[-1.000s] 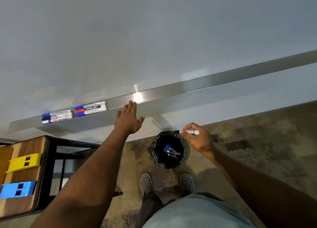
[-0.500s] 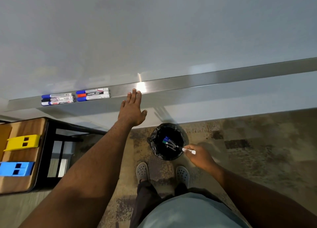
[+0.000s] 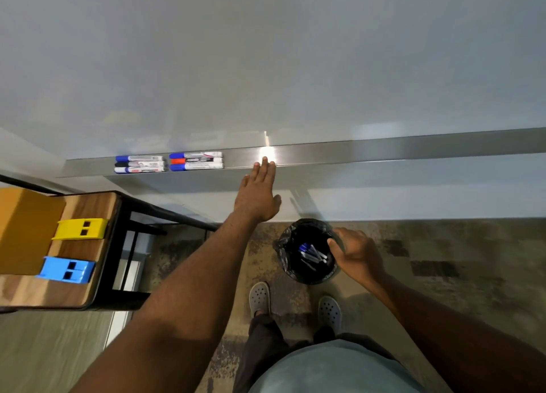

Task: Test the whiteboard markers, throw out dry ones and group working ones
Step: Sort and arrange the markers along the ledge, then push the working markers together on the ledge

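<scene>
Left hand (image 3: pixel 257 196) flat on tray (image 3: pixel 384 151), right hand (image 3: pixel 356 252) over bin (image 3: pixel 283 242), seemingly empty.

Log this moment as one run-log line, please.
left hand: open, fingertips on marker tray | right hand: empty over bin | discarded markers in bin | six markers grouped on tray

6 markers (image 3: pixel 169 162) lie on the tray left of the left hand (image 3: pixel 256 196), in 2 groups of 3. 1 bin (image 3: pixel 307 252) sits under the right hand (image 3: pixel 359 252), with perhaps 4 markers inside; blur hides the exact count. Further left, 2 blocks: 1 yellow block (image 3: pixel 80 229), 1 blue block (image 3: pixel 66 269).
</scene>
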`<action>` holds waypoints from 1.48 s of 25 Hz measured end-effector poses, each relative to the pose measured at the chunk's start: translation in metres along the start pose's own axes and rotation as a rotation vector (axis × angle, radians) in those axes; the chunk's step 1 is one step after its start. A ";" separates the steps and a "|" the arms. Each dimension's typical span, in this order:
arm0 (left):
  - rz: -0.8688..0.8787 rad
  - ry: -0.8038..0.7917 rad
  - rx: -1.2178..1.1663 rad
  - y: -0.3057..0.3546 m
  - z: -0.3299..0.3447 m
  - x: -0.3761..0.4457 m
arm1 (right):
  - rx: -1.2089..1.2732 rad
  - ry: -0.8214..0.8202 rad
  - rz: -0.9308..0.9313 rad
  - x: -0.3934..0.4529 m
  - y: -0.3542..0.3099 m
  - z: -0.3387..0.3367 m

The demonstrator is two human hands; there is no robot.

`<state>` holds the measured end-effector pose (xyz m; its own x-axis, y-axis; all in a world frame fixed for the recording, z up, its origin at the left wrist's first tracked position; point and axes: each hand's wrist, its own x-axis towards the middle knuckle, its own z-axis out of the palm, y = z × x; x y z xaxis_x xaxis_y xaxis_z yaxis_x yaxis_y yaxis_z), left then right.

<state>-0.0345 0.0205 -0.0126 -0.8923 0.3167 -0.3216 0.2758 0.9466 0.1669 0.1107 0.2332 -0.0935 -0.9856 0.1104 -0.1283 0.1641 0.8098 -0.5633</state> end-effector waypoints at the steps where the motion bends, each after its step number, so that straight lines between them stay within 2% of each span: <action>1: 0.012 0.016 -0.023 -0.001 0.000 -0.005 | -0.006 0.021 -0.055 0.004 -0.004 0.002; 6: -0.025 0.160 -0.152 -0.028 0.009 -0.046 | -0.052 0.129 -0.275 0.031 -0.052 0.003; 10: -0.147 0.251 -0.172 -0.080 0.006 -0.071 | -0.085 -0.017 -0.258 0.056 -0.111 0.015; 16: -0.288 0.330 -0.163 -0.178 -0.018 -0.080 | -0.133 -0.038 -0.421 0.091 -0.210 0.047; 20: -0.351 0.306 -0.036 -0.246 -0.032 -0.067 | -0.271 -0.059 -0.448 0.124 -0.265 0.073; 23: -0.332 0.266 0.117 -0.288 -0.043 -0.050 | -0.332 0.012 -0.449 0.146 -0.292 0.093; 27: -0.207 0.228 0.205 -0.316 -0.047 -0.029 | -0.365 0.041 -0.463 0.159 -0.305 0.118; 31: -0.135 0.201 0.168 -0.329 -0.031 -0.020 | -0.403 0.031 -0.346 0.160 -0.312 0.133; 37: -0.130 0.247 0.108 -0.329 -0.022 -0.017 | -0.413 0.028 -0.366 0.160 -0.309 0.132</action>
<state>-0.1180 -0.2980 -0.0412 -0.9789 0.1807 -0.0954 0.1781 0.9834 0.0352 -0.0918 -0.0758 -0.0479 -0.9769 -0.2098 0.0411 -0.2138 0.9563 -0.1994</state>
